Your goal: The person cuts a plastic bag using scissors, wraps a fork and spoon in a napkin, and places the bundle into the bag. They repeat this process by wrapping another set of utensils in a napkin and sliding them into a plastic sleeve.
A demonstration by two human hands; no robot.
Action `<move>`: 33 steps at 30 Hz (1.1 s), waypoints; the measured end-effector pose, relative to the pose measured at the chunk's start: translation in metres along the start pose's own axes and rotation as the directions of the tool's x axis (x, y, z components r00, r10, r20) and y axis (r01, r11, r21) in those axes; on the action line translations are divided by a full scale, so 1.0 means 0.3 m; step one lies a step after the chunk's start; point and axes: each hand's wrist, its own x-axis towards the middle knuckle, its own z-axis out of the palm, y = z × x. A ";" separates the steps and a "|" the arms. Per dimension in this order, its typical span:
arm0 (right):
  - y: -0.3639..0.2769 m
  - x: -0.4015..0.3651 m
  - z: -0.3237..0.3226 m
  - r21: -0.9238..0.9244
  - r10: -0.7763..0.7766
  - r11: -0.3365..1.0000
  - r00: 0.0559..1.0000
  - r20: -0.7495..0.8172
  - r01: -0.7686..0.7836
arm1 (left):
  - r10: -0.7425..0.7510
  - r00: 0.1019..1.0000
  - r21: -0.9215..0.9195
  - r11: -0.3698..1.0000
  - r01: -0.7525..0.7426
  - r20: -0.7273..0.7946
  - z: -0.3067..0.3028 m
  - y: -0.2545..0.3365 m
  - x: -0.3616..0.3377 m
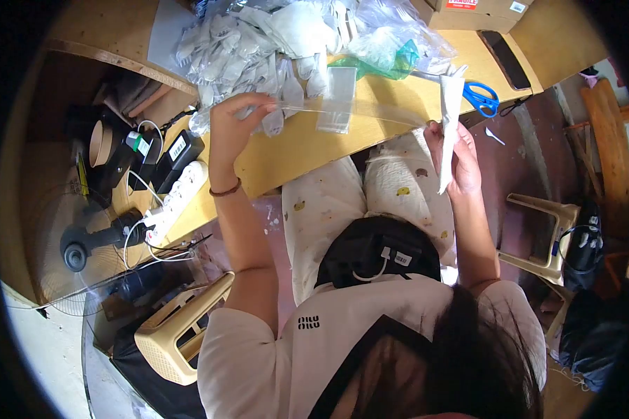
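My left hand (239, 126) is raised over the table's front edge, its thumb and fingertips pinching one end of a clear plastic strip (356, 109). The strip stretches across to my right hand (461, 157), whose fingers are closed around a long white wrapped bundle (451, 105) held upright. Between the hands, a stack of clear plastic sleeves (339, 98) lies on the wooden table (286, 155). Behind my left hand is a large pile of white wrapped packets (248, 45). Blue scissors (482, 100) rest just right of the bundle.
A dark phone (503, 59) and a cardboard box (468, 14) are at the back right. Green and clear plastic bags (398, 59) lie behind the sleeves. A power strip (182, 195), cables and a fan (77, 251) stand left. Plastic stools (545, 230) flank my seat.
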 end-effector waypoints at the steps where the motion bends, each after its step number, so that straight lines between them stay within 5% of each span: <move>1: -0.006 0.000 -0.006 0.007 0.009 1.000 1.000 0.003 -0.009 | 0.001 1.000 -0.110 0.994 -0.001 0.004 -0.004 -0.018 -0.008; 8: 0.020 0.005 0.022 0.123 0.001 0.992 0.997 0.078 -0.010 | -0.146 0.982 -0.676 0.736 0.029 -0.116 0.081 0.027 -0.027; 13: 0.041 0.006 0.035 0.155 0.002 0.988 0.995 0.104 -0.019 | -0.283 0.957 -0.977 0.214 0.003 -0.059 0.164 0.080 -0.022; 16: 0.057 -0.006 0.024 0.156 0.068 0.984 0.993 0.095 -0.082 | -0.273 0.957 -0.914 -0.405 -0.021 0.099 0.200 0.074 -0.008; 22: 0.062 -0.011 0.023 0.158 0.081 0.983 0.992 0.092 -0.095 | -0.466 0.883 -0.979 -0.143 -0.142 -0.061 0.254 0.087 -0.012; 28: 0.069 -0.010 0.007 0.154 0.080 0.984 0.993 0.092 -0.094 | -0.493 0.863 -0.993 0.013 -0.120 -0.111 0.295 0.146 -0.010; 33: 0.073 -0.012 0.000 0.130 0.104 0.985 0.991 0.088 -0.115 | -0.531 0.847 -0.989 -0.135 -0.052 0.028 0.304 0.104 -0.014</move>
